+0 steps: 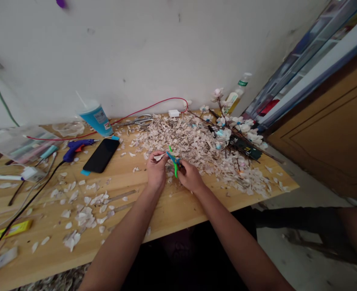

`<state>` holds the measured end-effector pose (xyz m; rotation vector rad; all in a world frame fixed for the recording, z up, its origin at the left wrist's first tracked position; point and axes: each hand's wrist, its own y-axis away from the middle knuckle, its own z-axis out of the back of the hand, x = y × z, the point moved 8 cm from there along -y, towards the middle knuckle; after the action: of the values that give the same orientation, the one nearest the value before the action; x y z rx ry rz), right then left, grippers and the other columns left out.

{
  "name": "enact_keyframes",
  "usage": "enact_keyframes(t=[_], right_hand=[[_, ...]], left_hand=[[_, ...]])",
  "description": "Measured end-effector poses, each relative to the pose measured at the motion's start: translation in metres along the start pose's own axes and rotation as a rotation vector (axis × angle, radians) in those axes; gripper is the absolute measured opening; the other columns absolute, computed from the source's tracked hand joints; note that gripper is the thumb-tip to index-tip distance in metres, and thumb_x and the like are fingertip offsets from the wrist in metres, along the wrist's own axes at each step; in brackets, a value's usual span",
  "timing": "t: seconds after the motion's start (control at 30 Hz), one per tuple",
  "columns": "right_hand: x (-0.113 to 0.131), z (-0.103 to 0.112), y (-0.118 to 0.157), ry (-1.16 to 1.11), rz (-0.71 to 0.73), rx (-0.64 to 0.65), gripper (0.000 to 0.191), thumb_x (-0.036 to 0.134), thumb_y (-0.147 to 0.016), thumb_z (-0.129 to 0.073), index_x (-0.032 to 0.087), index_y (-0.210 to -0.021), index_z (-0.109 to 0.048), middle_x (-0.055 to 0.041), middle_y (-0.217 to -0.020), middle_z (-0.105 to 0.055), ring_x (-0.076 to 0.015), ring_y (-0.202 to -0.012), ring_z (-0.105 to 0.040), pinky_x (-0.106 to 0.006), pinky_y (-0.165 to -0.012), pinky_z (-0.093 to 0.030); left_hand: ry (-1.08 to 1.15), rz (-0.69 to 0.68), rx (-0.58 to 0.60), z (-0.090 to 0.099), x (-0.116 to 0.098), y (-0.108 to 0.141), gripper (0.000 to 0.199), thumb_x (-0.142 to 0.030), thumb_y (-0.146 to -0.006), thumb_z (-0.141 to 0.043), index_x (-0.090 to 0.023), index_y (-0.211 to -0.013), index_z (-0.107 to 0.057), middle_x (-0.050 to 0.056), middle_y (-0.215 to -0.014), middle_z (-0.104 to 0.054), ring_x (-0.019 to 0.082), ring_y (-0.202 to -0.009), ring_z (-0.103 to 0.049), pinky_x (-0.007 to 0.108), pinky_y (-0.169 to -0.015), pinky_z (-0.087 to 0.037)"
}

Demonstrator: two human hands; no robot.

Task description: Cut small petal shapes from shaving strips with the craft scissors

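My right hand (190, 176) is closed around a pair of scissors (174, 159) with blue and bright green parts. Their blue end points up and left, close to my left fingertips. My left hand (157, 169) pinches a small pale petal-like piece (159, 157) between thumb and fingers. Behind both hands spreads a broad heap of pale scraps (178, 135). Loose whitish petals (85, 218) lie on the wood to the left of my left forearm.
The wooden table (166, 206) holds a phone (102, 155), a blue glue gun (77, 148), a blue cup (96, 117), metal scissors (142, 120) and a yellow box (8, 232). Flowering branches (235, 129) and a bottle (237, 95) stand at the right. A person's leg (314, 222) shows at lower right.
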<state>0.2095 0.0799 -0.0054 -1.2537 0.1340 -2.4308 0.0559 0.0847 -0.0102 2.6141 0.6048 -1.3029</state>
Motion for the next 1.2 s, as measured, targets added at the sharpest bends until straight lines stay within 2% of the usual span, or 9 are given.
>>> enact_keyframes(t=[0.17, 0.37, 0.53, 0.63, 0.8, 0.97, 1.07, 1.2], right_hand=[[-0.006, 0.0, 0.0, -0.02, -0.038, -0.012, 0.017, 0.028, -0.083, -0.057, 0.022, -0.098, -0.061, -0.0024, -0.078, -0.064, -0.0183, -0.068, -0.056, -0.029, -0.064, -0.04], [-0.012, -0.001, -0.001, -0.005, -0.065, -0.026, 0.017, 0.026, -0.084, -0.057, 0.023, -0.097, -0.066, -0.0028, -0.077, -0.066, -0.0183, -0.068, -0.058, -0.028, -0.064, -0.041], [-0.021, 0.003, -0.001, -0.044, -0.119, -0.083, 0.012, 0.029, -0.085, -0.056, 0.022, -0.084, -0.066, -0.0003, -0.067, -0.062, -0.0167, -0.061, -0.053, -0.028, -0.059, -0.038], [-0.023, 0.005, -0.001, -0.113, -0.131, -0.122, 0.013, 0.031, -0.086, -0.054, 0.022, -0.089, -0.064, -0.0016, -0.075, -0.064, -0.018, -0.066, -0.057, -0.029, -0.063, -0.042], [-0.003, 0.005, -0.003, -0.017, 0.002, -0.082, 0.019, 0.034, -0.084, -0.059, 0.021, -0.099, -0.058, -0.0061, -0.092, -0.064, -0.0217, -0.084, -0.059, -0.032, -0.076, -0.045], [0.0, 0.002, -0.002, 0.038, -0.023, -0.001, 0.02, 0.034, -0.084, -0.062, 0.022, -0.099, -0.06, -0.0039, -0.086, -0.064, -0.0198, -0.076, -0.058, -0.03, -0.069, -0.041], [-0.002, 0.001, -0.002, 0.059, -0.034, 0.003, 0.019, 0.031, -0.083, -0.062, 0.022, -0.099, -0.061, -0.0037, -0.086, -0.065, -0.0198, -0.076, -0.058, -0.03, -0.069, -0.04], [-0.001, -0.001, -0.003, 0.115, -0.012, 0.012, 0.016, 0.03, -0.083, -0.062, 0.022, -0.098, -0.062, -0.0044, -0.086, -0.066, -0.0207, -0.078, -0.058, -0.03, -0.07, -0.04]], left_hand=[[-0.017, -0.004, 0.044, -0.006, 0.0, 0.002, 0.036, -0.024, -0.061, -0.089, -0.02, -0.088, -0.066, -0.002, -0.084, -0.068, 0.01, -0.073, -0.063, 0.022, -0.071, -0.048], [0.009, 0.04, 0.031, -0.007, -0.001, 0.0, 0.041, -0.023, -0.058, -0.091, -0.02, -0.089, -0.066, -0.001, -0.082, -0.071, 0.011, -0.074, -0.065, 0.024, -0.077, -0.051], [0.068, 0.09, 0.053, -0.006, -0.004, -0.002, 0.048, -0.027, -0.06, -0.091, -0.02, -0.099, -0.063, -0.001, -0.082, -0.072, 0.01, -0.071, -0.068, 0.024, -0.076, -0.053], [0.067, 0.106, 0.056, -0.005, -0.003, -0.004, 0.053, -0.03, -0.061, -0.091, -0.022, -0.102, -0.058, -0.001, -0.082, -0.072, 0.011, -0.072, -0.069, 0.027, -0.079, -0.055], [0.013, 0.06, 0.034, 0.0, -0.002, -0.008, 0.056, -0.039, -0.066, -0.089, -0.025, -0.105, -0.052, -0.003, -0.077, -0.07, 0.014, -0.073, -0.071, 0.029, -0.077, -0.057], [-0.095, 0.066, 0.059, 0.001, 0.001, -0.012, 0.048, -0.039, -0.064, -0.089, -0.021, -0.092, -0.054, -0.003, -0.074, -0.068, 0.013, -0.067, -0.067, 0.028, -0.071, -0.056], [-0.058, 0.101, 0.049, 0.001, 0.003, -0.012, 0.04, -0.036, -0.063, -0.089, -0.018, -0.08, -0.057, -0.004, -0.072, -0.066, 0.01, -0.064, -0.064, 0.025, -0.07, -0.055], [0.015, 0.135, 0.038, -0.002, 0.006, -0.006, 0.035, -0.031, -0.061, -0.089, -0.017, -0.075, -0.06, -0.004, -0.069, -0.063, 0.008, -0.062, -0.06, 0.022, -0.066, -0.05]])
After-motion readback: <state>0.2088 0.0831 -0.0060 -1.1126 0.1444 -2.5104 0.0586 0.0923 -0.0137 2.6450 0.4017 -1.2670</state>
